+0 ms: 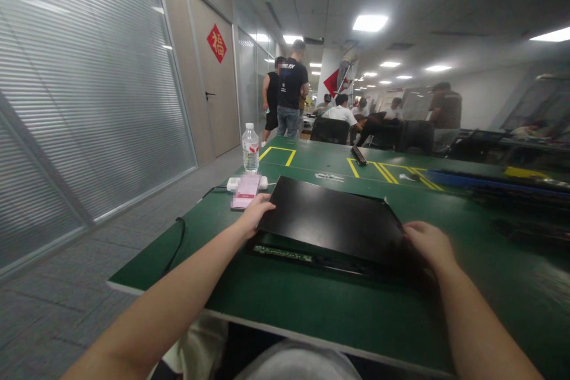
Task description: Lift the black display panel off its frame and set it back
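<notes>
A thin black LCD panel (333, 217) is held tilted over the green table, its dark glossy face up. My left hand (256, 214) grips its left edge, thumb on top and the other fingers mostly hidden beneath. On the opposite side my right hand (430, 243) is closed on the right edge, its fingertips partly hidden by the panel. A narrow green circuit board (282, 253) shows along the near side, just below the panel; whether it is joined to it I cannot tell. Close to my left hand lies a phone (246, 192) with a lit pink screen.
A water bottle (250, 148) and a white power strip (234, 183) stand behind the phone. A black cable (179, 237) hangs over the table's left edge. Yellow tape (385, 172) marks the far side, near a dark slim part (358, 155). Several people are in the background.
</notes>
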`<state>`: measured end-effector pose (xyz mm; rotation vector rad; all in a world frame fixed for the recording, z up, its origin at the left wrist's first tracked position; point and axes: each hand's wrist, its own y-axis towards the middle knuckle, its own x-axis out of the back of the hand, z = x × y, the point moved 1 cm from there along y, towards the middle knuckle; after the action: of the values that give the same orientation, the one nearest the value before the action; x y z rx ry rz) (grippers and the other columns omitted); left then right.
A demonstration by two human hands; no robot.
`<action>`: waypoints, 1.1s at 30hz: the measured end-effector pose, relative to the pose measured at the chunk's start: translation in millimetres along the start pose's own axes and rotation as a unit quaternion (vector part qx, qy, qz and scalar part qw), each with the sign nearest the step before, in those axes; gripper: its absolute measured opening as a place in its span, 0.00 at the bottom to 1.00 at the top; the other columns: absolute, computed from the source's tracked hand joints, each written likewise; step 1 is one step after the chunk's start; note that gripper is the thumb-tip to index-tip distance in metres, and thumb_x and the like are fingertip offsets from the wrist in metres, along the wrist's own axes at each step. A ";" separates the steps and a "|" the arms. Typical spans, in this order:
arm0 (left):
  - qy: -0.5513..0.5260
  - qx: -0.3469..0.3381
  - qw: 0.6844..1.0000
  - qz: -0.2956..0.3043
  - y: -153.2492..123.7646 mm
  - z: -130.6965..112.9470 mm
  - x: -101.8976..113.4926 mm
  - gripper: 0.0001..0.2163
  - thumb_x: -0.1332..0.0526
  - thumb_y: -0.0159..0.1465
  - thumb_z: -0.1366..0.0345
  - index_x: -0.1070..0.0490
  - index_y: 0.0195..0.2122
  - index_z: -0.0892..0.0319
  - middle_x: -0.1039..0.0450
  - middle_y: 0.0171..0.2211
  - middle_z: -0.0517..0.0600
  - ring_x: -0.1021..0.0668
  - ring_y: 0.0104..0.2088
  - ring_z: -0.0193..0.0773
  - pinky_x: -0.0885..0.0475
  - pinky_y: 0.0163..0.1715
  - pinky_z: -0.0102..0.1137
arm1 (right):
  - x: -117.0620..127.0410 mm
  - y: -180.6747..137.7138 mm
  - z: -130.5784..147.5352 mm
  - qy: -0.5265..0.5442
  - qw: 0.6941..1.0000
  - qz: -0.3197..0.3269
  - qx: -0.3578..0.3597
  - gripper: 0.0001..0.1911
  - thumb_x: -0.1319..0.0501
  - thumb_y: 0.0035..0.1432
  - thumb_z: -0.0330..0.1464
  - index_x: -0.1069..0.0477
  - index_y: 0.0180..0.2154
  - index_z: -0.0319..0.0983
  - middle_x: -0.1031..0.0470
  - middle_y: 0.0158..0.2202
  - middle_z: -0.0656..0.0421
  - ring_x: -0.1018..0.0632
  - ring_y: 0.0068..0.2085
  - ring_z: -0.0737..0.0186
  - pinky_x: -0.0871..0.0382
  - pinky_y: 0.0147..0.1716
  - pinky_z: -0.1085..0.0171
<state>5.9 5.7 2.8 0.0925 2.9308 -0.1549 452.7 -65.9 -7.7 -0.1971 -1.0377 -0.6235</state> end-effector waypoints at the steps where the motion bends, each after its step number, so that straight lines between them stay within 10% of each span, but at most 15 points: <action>1: 0.002 -0.001 1.000 -0.001 -0.6 -0.3 -0.3 0.17 0.38 0.50 0.72 0.32 0.42 0.58 0.24 0.24 0.46 0.22 0.25 0.39 0.29 0.25 0.30 | 0.2 -0.4 0.5 -0.003 1.000 0.000 0.001 0.17 0.44 0.54 0.40 0.20 0.38 0.42 0.18 0.40 0.54 0.21 0.42 0.50 0.33 0.35 0.61; 33: 0.018 -0.001 1.000 -0.003 2.0 0.1 1.9 0.19 0.36 0.49 0.71 0.31 0.44 0.58 0.24 0.25 0.46 0.22 0.25 0.39 0.29 0.25 0.30 | -2.7 1.2 -3.6 -0.002 1.000 -0.009 0.006 0.19 0.41 0.51 0.37 0.19 0.43 0.42 0.18 0.40 0.54 0.21 0.40 0.53 0.31 0.36 0.61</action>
<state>4.2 7.8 2.2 0.0881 2.9681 -0.1534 455.1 -65.5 -11.7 -0.1781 -1.0486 -0.6334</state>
